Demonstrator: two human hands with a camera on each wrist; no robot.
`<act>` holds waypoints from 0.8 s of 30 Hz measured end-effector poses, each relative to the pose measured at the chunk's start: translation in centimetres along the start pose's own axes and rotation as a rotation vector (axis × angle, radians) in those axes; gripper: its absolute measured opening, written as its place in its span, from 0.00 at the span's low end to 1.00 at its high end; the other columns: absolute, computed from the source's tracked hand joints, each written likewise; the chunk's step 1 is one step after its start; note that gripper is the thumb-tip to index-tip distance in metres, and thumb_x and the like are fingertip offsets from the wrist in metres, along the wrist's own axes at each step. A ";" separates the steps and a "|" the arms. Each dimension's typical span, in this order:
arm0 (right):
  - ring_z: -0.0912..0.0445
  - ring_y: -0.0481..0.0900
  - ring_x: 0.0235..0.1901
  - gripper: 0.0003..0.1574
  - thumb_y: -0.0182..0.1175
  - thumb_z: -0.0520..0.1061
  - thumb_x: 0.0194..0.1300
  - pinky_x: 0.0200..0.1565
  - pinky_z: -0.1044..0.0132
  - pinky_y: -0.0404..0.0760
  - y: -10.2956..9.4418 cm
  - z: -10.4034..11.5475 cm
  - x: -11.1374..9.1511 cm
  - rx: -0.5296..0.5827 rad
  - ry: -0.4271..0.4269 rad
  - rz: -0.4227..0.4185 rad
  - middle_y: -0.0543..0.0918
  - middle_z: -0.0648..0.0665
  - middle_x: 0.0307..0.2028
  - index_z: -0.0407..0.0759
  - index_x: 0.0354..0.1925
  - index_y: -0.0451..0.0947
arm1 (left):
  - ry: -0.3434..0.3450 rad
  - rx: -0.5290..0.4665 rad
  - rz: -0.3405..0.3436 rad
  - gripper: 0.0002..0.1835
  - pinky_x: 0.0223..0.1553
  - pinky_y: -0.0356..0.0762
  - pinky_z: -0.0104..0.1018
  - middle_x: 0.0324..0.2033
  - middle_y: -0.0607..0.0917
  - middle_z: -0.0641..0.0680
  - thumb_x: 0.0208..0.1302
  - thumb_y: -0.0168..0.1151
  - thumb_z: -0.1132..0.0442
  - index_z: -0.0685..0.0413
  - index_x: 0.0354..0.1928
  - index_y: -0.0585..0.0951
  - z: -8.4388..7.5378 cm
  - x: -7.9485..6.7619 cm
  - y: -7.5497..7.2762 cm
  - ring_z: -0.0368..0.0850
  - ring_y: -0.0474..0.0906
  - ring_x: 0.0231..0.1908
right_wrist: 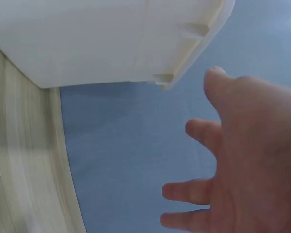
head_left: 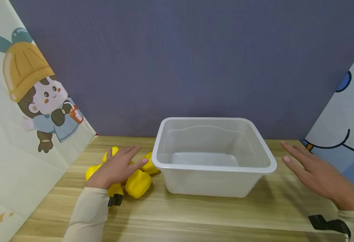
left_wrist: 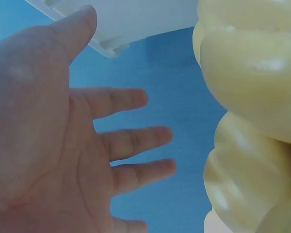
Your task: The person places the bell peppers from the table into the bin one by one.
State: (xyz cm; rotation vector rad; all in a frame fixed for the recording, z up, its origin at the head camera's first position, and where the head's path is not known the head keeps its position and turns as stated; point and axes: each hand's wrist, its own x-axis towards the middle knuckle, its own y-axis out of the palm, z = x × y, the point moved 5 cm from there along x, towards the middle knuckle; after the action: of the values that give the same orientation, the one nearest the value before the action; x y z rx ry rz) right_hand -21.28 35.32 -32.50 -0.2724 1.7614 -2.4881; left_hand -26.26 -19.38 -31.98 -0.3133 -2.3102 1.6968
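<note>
A white plastic bin stands upright on the table, its inside bare. Left of it lies a cluster of several yellow bell peppers, partly hidden by my left hand. That hand hovers over them with fingers spread and grips nothing; in the left wrist view its palm faces sideways, with shiny yellow peppers beside the fingertips. To the right of the bin, my right hand is held in the air with straight fingers. The right wrist view shows a gap between its fingers and the bin wall.
The wood-grain table meets a dark blue-grey panel right behind the bin. Cartoon-printed sheets flank it, one on the left and another on the right. Each wrist carries a black strap.
</note>
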 end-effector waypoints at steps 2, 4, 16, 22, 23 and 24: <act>0.18 0.55 0.63 0.40 0.40 0.61 0.81 0.49 0.22 0.58 -0.1 0.2 -0.1 0.008 0.002 -0.009 0.51 0.21 0.72 0.56 0.81 0.40 | 0.014 -0.008 -0.001 0.43 0.63 0.28 0.78 0.69 0.70 0.58 0.70 0.44 0.28 0.49 0.74 0.67 -0.2 0.1 0.1 0.61 0.61 0.70; 0.19 0.56 0.63 0.39 0.39 0.61 0.81 0.49 0.22 0.59 -0.2 0.3 -0.1 0.023 0.007 -0.013 0.53 0.22 0.72 0.56 0.81 0.40 | 0.025 -0.009 0.001 0.43 0.64 0.30 0.78 0.68 0.72 0.57 0.69 0.44 0.27 0.49 0.74 0.68 -0.4 0.2 0.2 0.60 0.62 0.70; 0.34 0.73 0.59 0.32 0.40 0.50 0.83 0.51 0.34 0.70 0.5 2.9 -0.3 0.230 -0.133 -0.166 0.73 0.32 0.65 0.52 0.79 0.51 | 0.092 0.006 0.002 0.36 0.65 0.52 0.72 0.64 0.77 0.58 0.72 0.50 0.35 0.54 0.70 0.72 -0.3 0.0 0.2 0.60 0.71 0.64; 0.68 0.75 0.54 0.30 0.40 0.47 0.83 0.51 0.64 0.74 0.4 4.2 -0.1 0.259 -0.173 -0.231 0.82 0.41 0.56 0.50 0.78 0.55 | 0.112 -0.013 0.009 0.34 0.63 0.64 0.64 0.63 0.77 0.59 0.73 0.53 0.39 0.56 0.69 0.73 -0.2 -0.4 0.2 0.62 0.72 0.63; 0.73 0.73 0.52 0.30 0.40 0.47 0.83 0.49 0.70 0.73 0.3 4.3 -0.2 0.268 -0.181 -0.240 0.82 0.41 0.55 0.49 0.78 0.55 | 0.115 -0.018 0.009 0.33 0.63 0.65 0.64 0.63 0.77 0.59 0.73 0.53 0.40 0.56 0.69 0.73 -0.3 -0.3 0.3 0.61 0.72 0.63; 0.76 0.71 0.51 0.30 0.40 0.47 0.83 0.47 0.76 0.72 0.3 4.3 -0.3 0.280 -0.187 -0.246 0.82 0.41 0.56 0.48 0.78 0.55 | 0.116 -0.025 0.012 0.33 0.63 0.66 0.63 0.63 0.77 0.59 0.73 0.54 0.40 0.56 0.69 0.73 -0.4 -0.3 0.5 0.61 0.72 0.63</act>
State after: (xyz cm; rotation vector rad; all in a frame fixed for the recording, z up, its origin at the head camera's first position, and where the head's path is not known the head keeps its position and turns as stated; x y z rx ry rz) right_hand -20.13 31.29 -31.41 -0.7097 1.3611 -2.7271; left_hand -25.88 -18.98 -32.38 -0.4198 -2.2514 1.6112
